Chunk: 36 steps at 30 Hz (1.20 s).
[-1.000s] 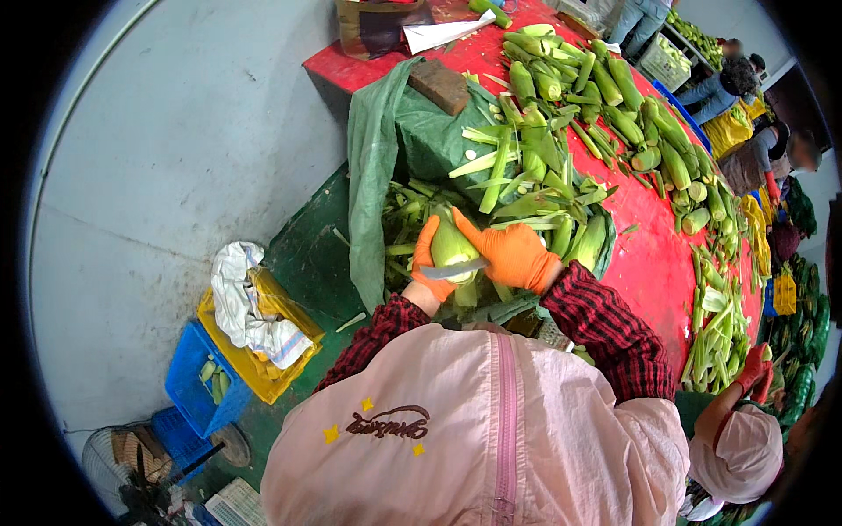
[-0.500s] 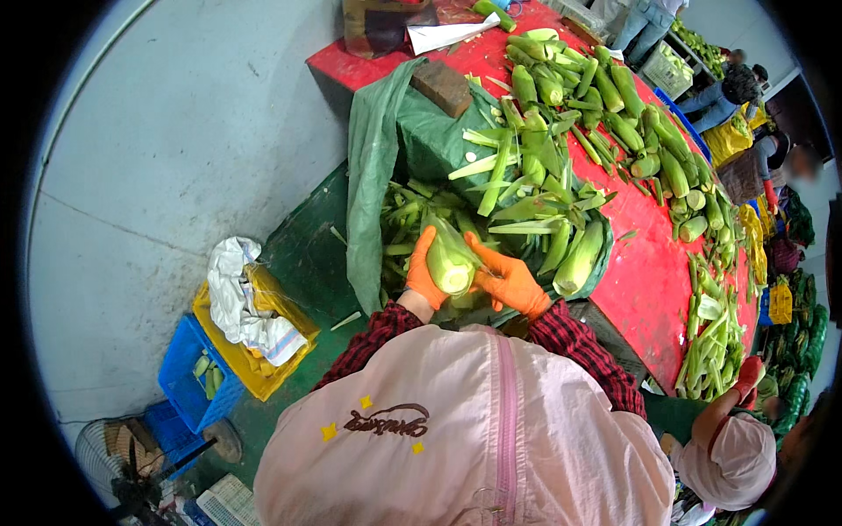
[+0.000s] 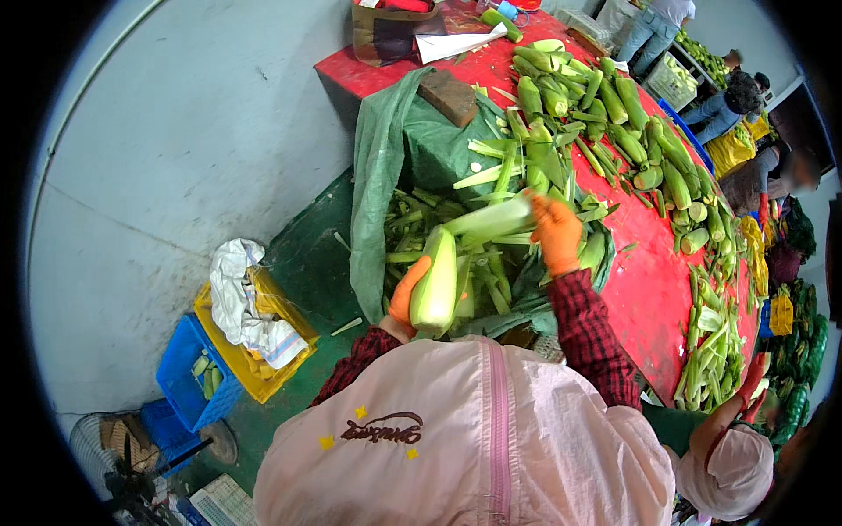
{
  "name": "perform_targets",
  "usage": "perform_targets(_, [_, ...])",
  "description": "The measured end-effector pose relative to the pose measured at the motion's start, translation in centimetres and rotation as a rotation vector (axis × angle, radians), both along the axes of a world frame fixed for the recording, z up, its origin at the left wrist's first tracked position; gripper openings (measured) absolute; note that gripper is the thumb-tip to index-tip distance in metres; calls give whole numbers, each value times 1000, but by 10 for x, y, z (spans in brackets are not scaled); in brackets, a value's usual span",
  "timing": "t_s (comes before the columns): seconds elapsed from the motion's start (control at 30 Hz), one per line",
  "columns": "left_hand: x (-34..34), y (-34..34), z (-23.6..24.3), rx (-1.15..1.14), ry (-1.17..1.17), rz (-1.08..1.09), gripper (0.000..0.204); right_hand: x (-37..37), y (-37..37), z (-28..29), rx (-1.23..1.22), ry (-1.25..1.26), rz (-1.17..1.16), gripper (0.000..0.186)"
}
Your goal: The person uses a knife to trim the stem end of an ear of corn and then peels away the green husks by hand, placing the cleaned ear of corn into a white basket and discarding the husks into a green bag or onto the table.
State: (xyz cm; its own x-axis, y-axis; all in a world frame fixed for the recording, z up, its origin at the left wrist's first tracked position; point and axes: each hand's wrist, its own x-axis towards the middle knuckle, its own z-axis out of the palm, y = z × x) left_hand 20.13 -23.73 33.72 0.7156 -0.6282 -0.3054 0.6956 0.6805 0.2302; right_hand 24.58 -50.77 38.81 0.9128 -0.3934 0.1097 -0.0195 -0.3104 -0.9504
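Note:
An ear of corn, its pale inner husk showing, is gripped by my left hand in an orange glove. From its top a strip of green husk stretches right to my right hand, also gloved in orange, which is closed on the strip's end. The strip is smeared by motion. Below both hands, a green sack hangs open off the table corner, with loose husks inside. More peeled leaves and cobs lie at its right rim, close to my right hand.
The red table carries a heap of corn in the husk. A brown block weighs on the sack's far edge. Yellow and blue crates stand on the floor at left. A co-worker's red-gloved hand is at the right.
My right hand has pulled away up and right from the corn, drawing a husk strip with it. The ear in my left hand has shifted slightly left and stands more upright.

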Motion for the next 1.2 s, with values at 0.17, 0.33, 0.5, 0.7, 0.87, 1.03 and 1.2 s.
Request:
perform_targets(0.17, [1, 3, 8, -127, -90, 74, 64, -1, 20, 29, 277, 277, 37, 49])
perform_targets(0.33, [29, -17, -27, 242, -152, -4, 71, -27, 84, 8, 338, 627, 527, 51])
perform_targets(0.5, [28, -47, 5, 771, -334, 121, 52, -25, 61, -2, 149, 629, 495, 48])
perform_targets(0.7, [20, -53, -5, 678, -360, 101, 46, -38, 57, -5, 270, 618, 339, 21])
perform_targets(0.87, [25, -56, -9, 583, -400, 19, 47, -44, 48, -7, 343, 565, 253, 17])
perform_targets(1.03, [32, -58, 3, 676, -442, 12, 52, -45, 33, -4, 457, 550, 242, 15])
perform_targets(1.2, [37, -65, 7, 745, -544, 25, 56, -48, 37, 12, 520, 540, 282, 12])
